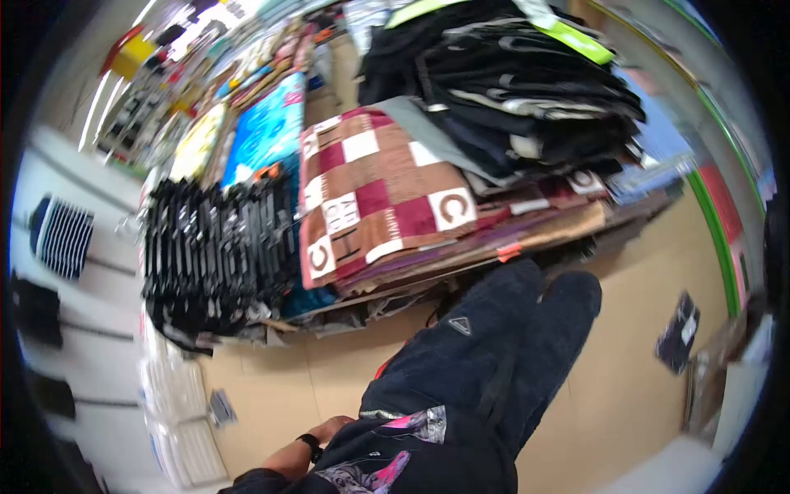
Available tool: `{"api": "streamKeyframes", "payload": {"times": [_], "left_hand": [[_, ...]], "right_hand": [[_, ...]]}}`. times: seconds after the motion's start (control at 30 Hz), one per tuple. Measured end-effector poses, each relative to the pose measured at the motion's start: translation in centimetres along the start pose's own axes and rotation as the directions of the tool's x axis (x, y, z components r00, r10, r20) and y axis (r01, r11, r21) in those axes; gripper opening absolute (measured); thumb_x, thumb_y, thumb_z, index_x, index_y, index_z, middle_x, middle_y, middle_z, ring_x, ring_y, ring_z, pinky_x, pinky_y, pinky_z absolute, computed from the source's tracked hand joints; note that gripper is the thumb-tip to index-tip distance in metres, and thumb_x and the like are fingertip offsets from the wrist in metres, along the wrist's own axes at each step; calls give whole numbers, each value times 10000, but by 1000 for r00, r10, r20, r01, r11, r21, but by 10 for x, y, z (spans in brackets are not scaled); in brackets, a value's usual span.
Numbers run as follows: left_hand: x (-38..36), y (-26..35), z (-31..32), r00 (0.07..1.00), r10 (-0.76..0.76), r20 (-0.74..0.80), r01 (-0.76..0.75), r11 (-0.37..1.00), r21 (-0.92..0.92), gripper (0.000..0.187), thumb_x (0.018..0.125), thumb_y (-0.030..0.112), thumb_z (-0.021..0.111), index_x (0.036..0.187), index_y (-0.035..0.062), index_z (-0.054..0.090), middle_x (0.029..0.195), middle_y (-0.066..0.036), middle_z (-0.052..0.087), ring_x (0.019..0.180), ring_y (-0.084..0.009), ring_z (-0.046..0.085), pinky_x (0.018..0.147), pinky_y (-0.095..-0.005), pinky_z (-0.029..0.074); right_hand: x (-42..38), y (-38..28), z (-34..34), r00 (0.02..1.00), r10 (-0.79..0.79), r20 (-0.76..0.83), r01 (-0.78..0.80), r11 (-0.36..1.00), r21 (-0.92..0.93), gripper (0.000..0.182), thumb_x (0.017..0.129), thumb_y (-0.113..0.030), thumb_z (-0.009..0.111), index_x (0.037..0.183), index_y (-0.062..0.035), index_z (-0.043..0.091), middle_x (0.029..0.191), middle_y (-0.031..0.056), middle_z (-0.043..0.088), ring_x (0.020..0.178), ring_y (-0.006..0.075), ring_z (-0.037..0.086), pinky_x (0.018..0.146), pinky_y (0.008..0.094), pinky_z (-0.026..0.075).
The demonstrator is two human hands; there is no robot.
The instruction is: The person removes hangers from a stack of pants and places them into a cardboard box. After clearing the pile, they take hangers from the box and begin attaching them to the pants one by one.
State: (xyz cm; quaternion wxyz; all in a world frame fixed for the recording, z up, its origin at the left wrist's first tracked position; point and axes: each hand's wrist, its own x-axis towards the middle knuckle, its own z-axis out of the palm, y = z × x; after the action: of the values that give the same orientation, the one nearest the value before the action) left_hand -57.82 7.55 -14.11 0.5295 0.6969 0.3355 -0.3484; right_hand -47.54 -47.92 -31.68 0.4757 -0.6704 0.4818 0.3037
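My left hand (332,429) is low at my left side, against the hem of my black printed shirt (370,461), with a dark watch (312,445) on its wrist. Its fingers are mostly hidden by the shirt, so whether they hold anything does not show. My right hand is out of view. In front of my dark trousers (485,329) stands a display table stacked with goods. Nearest my legs lies a folded brown, maroon and white checked blanket (378,189) with letters on it. Behind it rises a pile of folded black clothes (527,90).
Left of the blanket is a dense row of black hangers (218,239). A blue packaged textile (267,132) lies beyond. White wrapped bundles (177,412) stand on the floor at left, and a dark packet (679,333) lies at right. Clothes hang on the left wall; shelves line the right.
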Motion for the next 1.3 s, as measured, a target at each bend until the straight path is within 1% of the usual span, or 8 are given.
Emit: {"api": "streamKeyframes", "payload": {"times": [0.43, 0.5, 0.63, 0.7, 0.73, 0.87, 1.03, 1.3], "left_hand": [[-70, -62, 139, 979, -169, -112, 145, 969, -199, 497, 1030, 435, 537, 1339, 66, 659, 1300, -167, 688, 1210, -304, 640, 1095, -388, 449], [-55, -123, 174, 994, 23, -108, -42, 985, -170, 473, 1014, 394, 551, 1317, 50, 664, 1275, -183, 699, 1211, -294, 641, 1043, -380, 488], [-65, -70, 160, 991, -48, -122, 47, 999, -11, 434, 1002, 361, 555, 1264, 37, 675, 1249, -194, 702, 1192, -324, 644, 1018, -394, 505], [-40, -106, 173, 944, -320, -75, 253, 853, -456, 404, 1008, 344, 532, 1209, 25, 677, 1253, -217, 684, 1174, -364, 638, 1009, -417, 515], [-36, -121, 175, 983, -23, -184, -14, 980, -199, 398, 1022, 354, 524, 1155, 14, 683, 1181, -209, 706, 1104, -340, 666, 995, -405, 523], [-25, -134, 167, 971, 41, -234, -103, 959, -262, 422, 1032, 390, 552, 1177, 21, 695, 1168, -170, 718, 1078, -262, 675, 963, -369, 532], [-28, -90, 109, 935, -346, -80, 285, 867, -409, 500, 1025, 444, 611, 1331, 51, 653, 1250, -102, 692, 1146, -224, 633, 989, -383, 518], [2, -65, 67, 877, -466, -113, 323, 748, -580, 563, 1026, 476, 607, 1420, 75, 580, 1347, -87, 632, 1192, -245, 610, 1009, -436, 512]], "right_hand": [[72, -158, 14, 971, -108, 215, 169, 941, -292, 407, 1041, -323, 505, 1255, -8, 649, 1139, 140, 671, 1045, 309, 624, 921, 430, 493], [76, -168, 14, 966, -107, 234, 181, 930, -319, 412, 1041, -326, 510, 1261, -6, 646, 1150, 144, 669, 1055, 308, 622, 928, 427, 490], [75, -173, 19, 965, -75, 253, 168, 913, -371, 422, 1040, -332, 519, 1274, -4, 640, 1171, 152, 665, 1074, 306, 619, 943, 420, 486], [74, -177, 22, 962, -72, 263, 175, 903, -391, 427, 1040, -335, 523, 1281, -2, 637, 1181, 155, 663, 1084, 305, 618, 950, 417, 484], [73, -178, 24, 962, -68, 266, 174, 901, -398, 430, 1040, -337, 526, 1284, -1, 636, 1186, 157, 662, 1088, 305, 617, 954, 416, 483], [68, -172, 31, 962, -53, 267, 160, 903, -398, 441, 1039, -343, 535, 1297, 2, 630, 1207, 165, 658, 1108, 303, 614, 969, 409, 478], [61, -162, 38, 963, -42, 266, 145, 914, -379, 456, 1038, -351, 546, 1313, 5, 623, 1233, 175, 652, 1132, 301, 610, 987, 401, 473], [58, -152, 42, 958, -41, 284, 153, 910, -385, 483, 1037, -363, 564, 1339, 11, 611, 1275, 190, 644, 1171, 297, 605, 1017, 389, 464]]}}
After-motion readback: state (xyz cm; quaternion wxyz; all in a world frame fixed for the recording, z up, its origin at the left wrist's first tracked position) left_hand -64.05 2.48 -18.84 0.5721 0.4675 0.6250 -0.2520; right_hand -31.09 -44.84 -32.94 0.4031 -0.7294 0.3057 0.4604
